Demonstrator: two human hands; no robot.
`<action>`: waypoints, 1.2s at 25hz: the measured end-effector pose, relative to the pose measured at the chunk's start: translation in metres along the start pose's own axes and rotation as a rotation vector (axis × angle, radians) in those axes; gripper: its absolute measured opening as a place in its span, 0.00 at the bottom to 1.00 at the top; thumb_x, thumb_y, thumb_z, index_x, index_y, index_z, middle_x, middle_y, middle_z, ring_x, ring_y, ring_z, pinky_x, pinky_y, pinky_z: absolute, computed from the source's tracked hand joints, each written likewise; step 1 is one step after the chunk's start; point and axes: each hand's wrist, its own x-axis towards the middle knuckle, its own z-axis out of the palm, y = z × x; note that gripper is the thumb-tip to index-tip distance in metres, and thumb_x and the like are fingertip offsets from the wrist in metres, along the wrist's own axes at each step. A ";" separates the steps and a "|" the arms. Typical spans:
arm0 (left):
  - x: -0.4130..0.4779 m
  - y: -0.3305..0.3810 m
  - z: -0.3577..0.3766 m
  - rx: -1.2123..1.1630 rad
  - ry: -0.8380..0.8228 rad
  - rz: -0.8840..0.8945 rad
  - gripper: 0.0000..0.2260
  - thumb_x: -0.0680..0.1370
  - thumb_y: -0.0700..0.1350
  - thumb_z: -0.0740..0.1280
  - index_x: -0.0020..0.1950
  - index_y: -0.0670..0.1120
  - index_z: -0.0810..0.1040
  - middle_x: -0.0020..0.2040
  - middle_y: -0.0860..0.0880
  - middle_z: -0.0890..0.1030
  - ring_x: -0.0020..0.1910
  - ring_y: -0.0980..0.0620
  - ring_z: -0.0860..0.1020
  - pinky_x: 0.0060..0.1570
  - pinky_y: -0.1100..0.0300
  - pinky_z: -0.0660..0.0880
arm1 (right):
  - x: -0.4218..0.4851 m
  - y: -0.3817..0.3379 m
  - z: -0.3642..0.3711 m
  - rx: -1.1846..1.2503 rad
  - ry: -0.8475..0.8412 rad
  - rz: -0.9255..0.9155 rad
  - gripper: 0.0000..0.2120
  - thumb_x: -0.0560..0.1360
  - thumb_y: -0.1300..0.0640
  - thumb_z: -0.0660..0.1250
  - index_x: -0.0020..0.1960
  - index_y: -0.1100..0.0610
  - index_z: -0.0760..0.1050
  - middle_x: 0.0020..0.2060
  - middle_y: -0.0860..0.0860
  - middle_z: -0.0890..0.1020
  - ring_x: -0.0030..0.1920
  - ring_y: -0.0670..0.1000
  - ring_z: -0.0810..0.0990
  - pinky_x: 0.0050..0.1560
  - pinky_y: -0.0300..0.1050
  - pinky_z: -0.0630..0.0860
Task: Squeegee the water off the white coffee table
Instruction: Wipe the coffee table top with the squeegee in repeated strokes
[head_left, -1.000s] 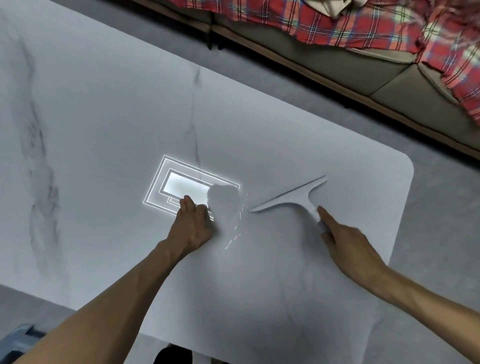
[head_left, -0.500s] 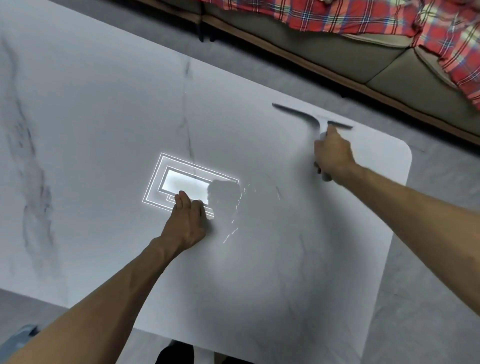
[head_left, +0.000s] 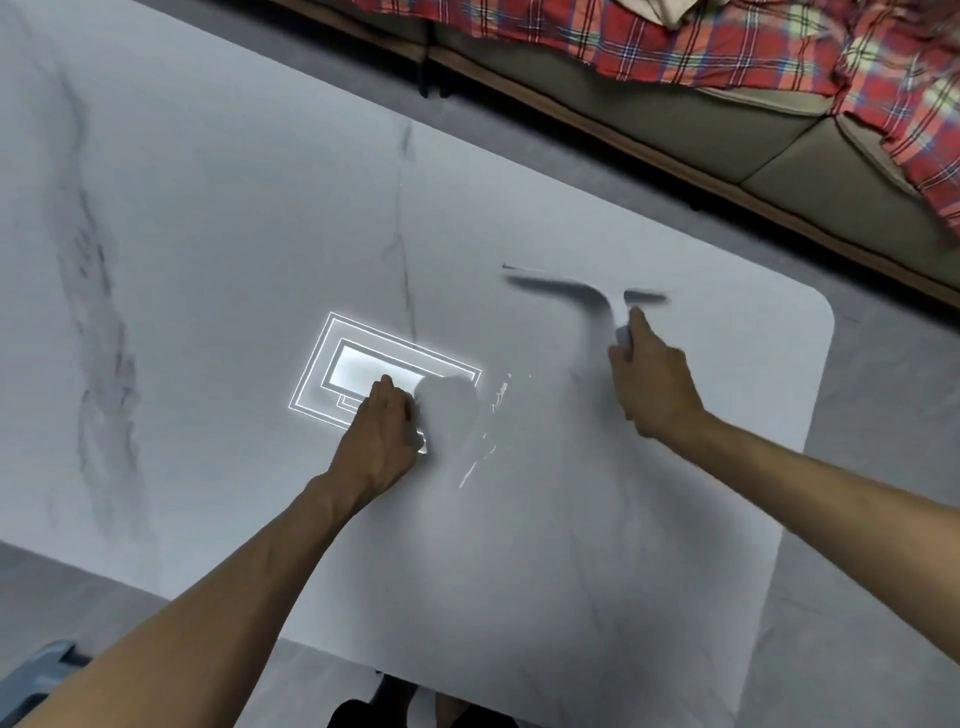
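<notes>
Under the right hand (head_left: 655, 385) sits the handle of the squeegee (head_left: 597, 299); fingers wrapped round it in a closed grip, index finger lying along the stem. Blade runs crosswise just beyond the knuckles, blurred, so contact with the surface cannot be confirmed. Left hand (head_left: 382, 441) curled into a loose fist, knuckles pressed on the coffee table (head_left: 208, 260), holding nothing that can be seen. Just ahead of the left fingers: bright rectangular reflection of a ceiling light (head_left: 358, 371), partly covered by the hand. Between the two hands: a few thin glinting streaks of water (head_left: 488, 441), nearer the left hand. Table top white with grey veining, darkest well to the left of the left hand. Beyond the right hand, past the rounded table corner: grey floor (head_left: 893, 415), then a sofa (head_left: 727, 119) with a red plaid blanket (head_left: 701, 47) draped over it.
</notes>
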 end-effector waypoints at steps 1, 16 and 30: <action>-0.002 -0.013 0.006 0.115 0.098 0.109 0.05 0.73 0.39 0.58 0.47 0.43 0.71 0.55 0.37 0.72 0.53 0.38 0.74 0.48 0.52 0.72 | 0.027 -0.013 -0.001 -0.002 0.053 -0.006 0.25 0.80 0.54 0.55 0.75 0.47 0.54 0.48 0.64 0.79 0.42 0.64 0.80 0.39 0.53 0.77; -0.061 -0.085 0.021 0.282 -0.071 0.075 0.16 0.65 0.34 0.62 0.52 0.38 0.71 0.63 0.34 0.68 0.62 0.35 0.66 0.53 0.51 0.66 | -0.114 0.077 0.063 -0.291 -0.069 -0.105 0.26 0.82 0.55 0.52 0.77 0.42 0.51 0.48 0.53 0.81 0.46 0.57 0.78 0.45 0.49 0.73; -0.130 -0.106 0.013 -0.153 0.090 -0.147 0.07 0.74 0.36 0.57 0.47 0.47 0.68 0.36 0.53 0.74 0.35 0.49 0.73 0.30 0.59 0.64 | -0.200 0.074 0.079 -0.398 -0.151 -0.321 0.22 0.81 0.41 0.51 0.74 0.36 0.57 0.61 0.44 0.80 0.56 0.51 0.79 0.52 0.46 0.74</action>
